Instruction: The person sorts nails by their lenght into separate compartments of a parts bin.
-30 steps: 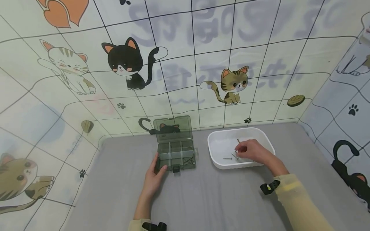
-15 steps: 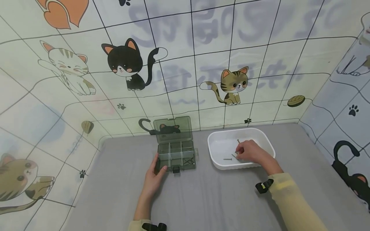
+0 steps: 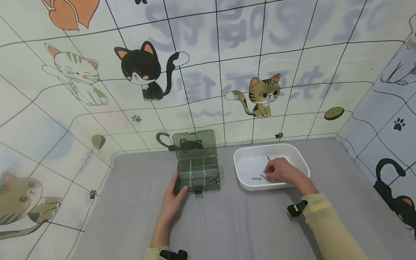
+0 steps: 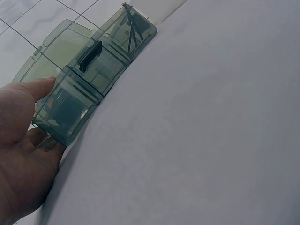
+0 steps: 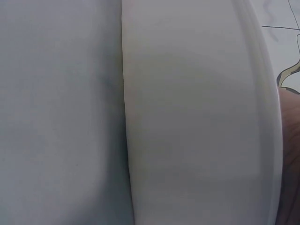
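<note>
My left hand [image 3: 172,202] grips the near left corner of a translucent green compartment box [image 3: 199,175], thumb over the front wall. The box's lid [image 3: 195,145] stands raised at the back. Several thin screws [image 3: 212,180] lie in its front right compartment; the left wrist view also shows these long screws [image 4: 132,30]. My right hand [image 3: 282,169] reaches into a white tray [image 3: 242,162], fingers bent together down at the loose screws [image 3: 256,178]. I cannot tell whether a screw is between its fingertips. The right wrist view mostly shows the tray's outer wall [image 5: 197,117].
A grey cloth [image 3: 227,224] covers the table under the box and tray. Behind it rises a cat-printed fabric wall [image 3: 201,119], with side panels left and right. Both wrists wear black cameras [image 3: 297,208].
My right forearm has shifted slightly left since a second ago, while its fingers work at the same spot in the tray. The left hand and the box have stayed put.
</note>
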A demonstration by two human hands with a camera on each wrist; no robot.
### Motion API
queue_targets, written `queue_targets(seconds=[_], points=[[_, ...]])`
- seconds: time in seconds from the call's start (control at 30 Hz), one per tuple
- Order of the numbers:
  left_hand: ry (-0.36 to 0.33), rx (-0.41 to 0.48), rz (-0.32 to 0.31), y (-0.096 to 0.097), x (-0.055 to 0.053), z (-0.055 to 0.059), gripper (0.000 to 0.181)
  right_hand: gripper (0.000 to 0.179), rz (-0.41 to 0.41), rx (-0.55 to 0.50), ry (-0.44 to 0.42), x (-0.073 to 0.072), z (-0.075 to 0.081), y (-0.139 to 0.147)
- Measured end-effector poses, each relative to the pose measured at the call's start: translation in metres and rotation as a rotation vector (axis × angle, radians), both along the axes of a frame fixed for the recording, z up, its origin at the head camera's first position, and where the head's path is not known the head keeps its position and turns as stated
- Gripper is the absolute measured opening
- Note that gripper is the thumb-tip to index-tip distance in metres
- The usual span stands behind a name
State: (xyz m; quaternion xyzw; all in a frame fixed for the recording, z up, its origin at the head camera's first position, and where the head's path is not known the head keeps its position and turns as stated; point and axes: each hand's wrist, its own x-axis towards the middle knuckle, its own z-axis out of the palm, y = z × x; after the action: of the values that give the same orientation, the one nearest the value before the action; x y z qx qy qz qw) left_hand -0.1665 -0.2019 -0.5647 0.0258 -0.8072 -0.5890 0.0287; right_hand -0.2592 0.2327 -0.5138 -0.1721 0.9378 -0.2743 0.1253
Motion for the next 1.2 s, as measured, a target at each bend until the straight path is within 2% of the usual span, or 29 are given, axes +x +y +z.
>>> queue_targets(seconds=[0.17, 0.4, 0.67, 0.9, 1.2], points=[[0.002, 0.012, 0.0, 0.0002, 0.0003, 0.0003, 0.075, 0.012, 0.022, -0.015, 0.007, 0.0, -0.0003, 0.0006], [0.015, 0.003, 0.004, -0.0003, -0.0003, -0.0006, 0.074, 0.014, -0.002, 0.006, -0.041, -0.0001, 0.0003, -0.0009], [0.03, 0.01, -0.009, -0.0015, -0.001, -0.0017, 0.074, 0.014, 0.012, 0.0, -0.055, -0.0004, 0.0004, 0.0], [0.026, 0.001, 0.003, -0.001, -0.0012, -0.0009, 0.074, 0.012, 0.027, 0.012, -0.08, -0.0023, 0.0027, -0.0006], [0.028, 0.015, -0.022, -0.0011, 0.0002, -0.0011, 0.074, 0.008, 0.027, 0.027, -0.11, -0.0001, 0.0035, 0.0]])
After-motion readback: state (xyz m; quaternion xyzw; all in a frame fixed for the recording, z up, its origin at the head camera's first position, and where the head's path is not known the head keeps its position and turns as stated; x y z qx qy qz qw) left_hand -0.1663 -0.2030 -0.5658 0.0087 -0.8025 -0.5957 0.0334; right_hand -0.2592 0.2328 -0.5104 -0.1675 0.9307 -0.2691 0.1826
